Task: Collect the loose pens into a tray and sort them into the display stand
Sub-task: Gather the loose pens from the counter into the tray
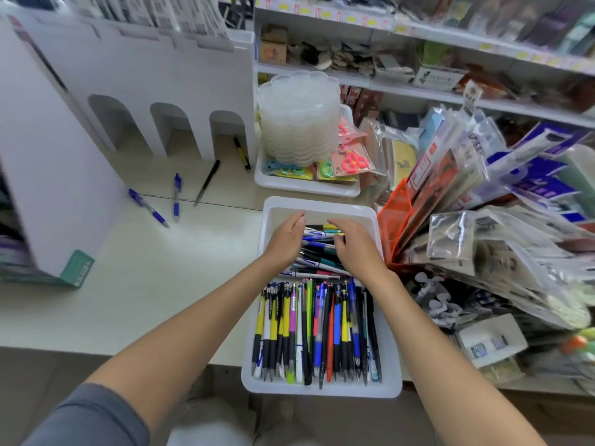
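Pens [317,329] filling white tray [391,355] on pale surface [154,284], left hand [285,241] and right hand [357,249] curled around crosswise bundle (grip partly hidden), four loose pens [175,196] near white display stand [154,88]

A pale cream counter [135,284] fills the lower left, its front edge meeting a grey-brown floor [29,381]. Behind it, white shop shelves [370,82] run across the back and right, their edges lined with yellow and red price labels [354,19]. The shelves hold small boxes and blurred packaged goods. On the right, a heap of plastic-wrapped stationery packets [483,194] leans over the counter beside an orange plastic holder [394,217]. A stack of translucent scalloped containers [299,117] stands near the back. The light is even and bright.
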